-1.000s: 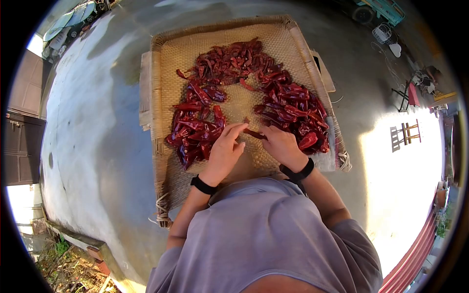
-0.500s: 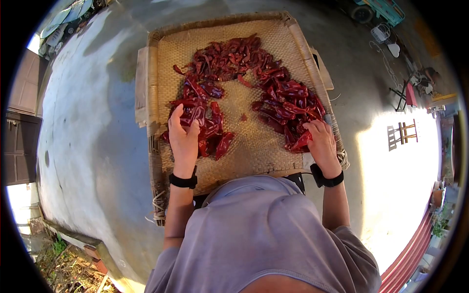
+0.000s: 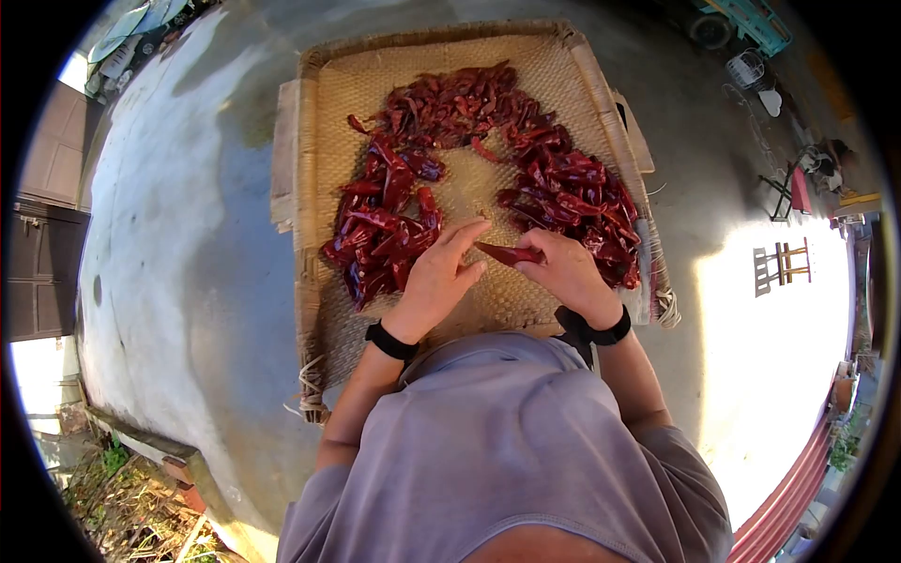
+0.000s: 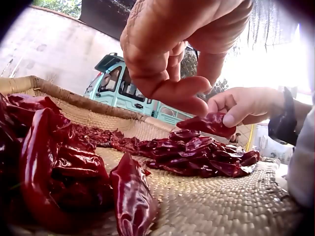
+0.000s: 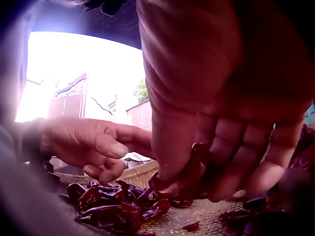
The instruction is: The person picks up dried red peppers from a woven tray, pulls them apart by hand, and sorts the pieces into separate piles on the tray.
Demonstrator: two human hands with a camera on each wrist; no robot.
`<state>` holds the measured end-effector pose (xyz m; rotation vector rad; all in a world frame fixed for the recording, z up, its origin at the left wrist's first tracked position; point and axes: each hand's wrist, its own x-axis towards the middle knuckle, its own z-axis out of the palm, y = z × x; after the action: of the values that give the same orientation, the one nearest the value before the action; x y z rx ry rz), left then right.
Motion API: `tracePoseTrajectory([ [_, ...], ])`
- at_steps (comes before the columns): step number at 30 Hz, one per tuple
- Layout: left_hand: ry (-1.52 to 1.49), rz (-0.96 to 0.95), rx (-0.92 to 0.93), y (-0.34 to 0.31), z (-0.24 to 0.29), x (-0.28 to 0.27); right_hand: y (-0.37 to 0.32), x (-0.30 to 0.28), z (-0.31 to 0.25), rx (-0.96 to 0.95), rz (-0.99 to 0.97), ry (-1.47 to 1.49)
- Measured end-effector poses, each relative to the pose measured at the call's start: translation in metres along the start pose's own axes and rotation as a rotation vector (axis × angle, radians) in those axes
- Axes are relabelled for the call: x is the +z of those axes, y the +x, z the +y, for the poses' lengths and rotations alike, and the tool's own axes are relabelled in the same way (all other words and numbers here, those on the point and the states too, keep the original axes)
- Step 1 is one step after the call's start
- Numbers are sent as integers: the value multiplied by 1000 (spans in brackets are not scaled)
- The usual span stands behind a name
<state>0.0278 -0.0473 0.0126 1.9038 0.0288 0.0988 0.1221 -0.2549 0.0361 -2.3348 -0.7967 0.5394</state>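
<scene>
Between thumb and fingers, the right hand point(image 3: 568, 272) pinches a dark red pepper point(image 3: 507, 254) over the middle of a woven tray point(image 3: 469, 192); its pointed end faces the left hand point(image 3: 436, 283). The left hand holds nothing visible, fingers extended and thumb apart, close to that tip; contact cannot be told. In the left wrist view the held pepper point(image 4: 209, 124) hangs just beyond the left fingertips. The right wrist view shows the right thumb and fingers around the pepper point(image 5: 183, 179). Glossy peppers lie in a left pile point(image 3: 380, 239) and a right pile point(image 3: 577, 192).
Smaller, duller red pieces point(image 3: 450, 108) cover the tray's far part, joining both piles. The tray has a raised rim point(image 3: 305, 188). A wooden stool point(image 3: 786, 263) stands on the concrete at the right; a turquoise vehicle point(image 4: 125, 86) is beyond the tray.
Half a second ago the hands were apart, one at each side pile; both have come back to the middle. The right hand now carries a pepper from the right pile.
</scene>
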Motion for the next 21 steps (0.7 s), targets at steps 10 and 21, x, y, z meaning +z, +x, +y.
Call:
tracePoseTrajectory([
  [10, 93, 294, -378, -6, -14, -56, 22, 9, 33, -134, 346, -366],
  [21, -741, 351, -333, 2, -26, -46, 27, 20, 82, -113, 468, -652],
])
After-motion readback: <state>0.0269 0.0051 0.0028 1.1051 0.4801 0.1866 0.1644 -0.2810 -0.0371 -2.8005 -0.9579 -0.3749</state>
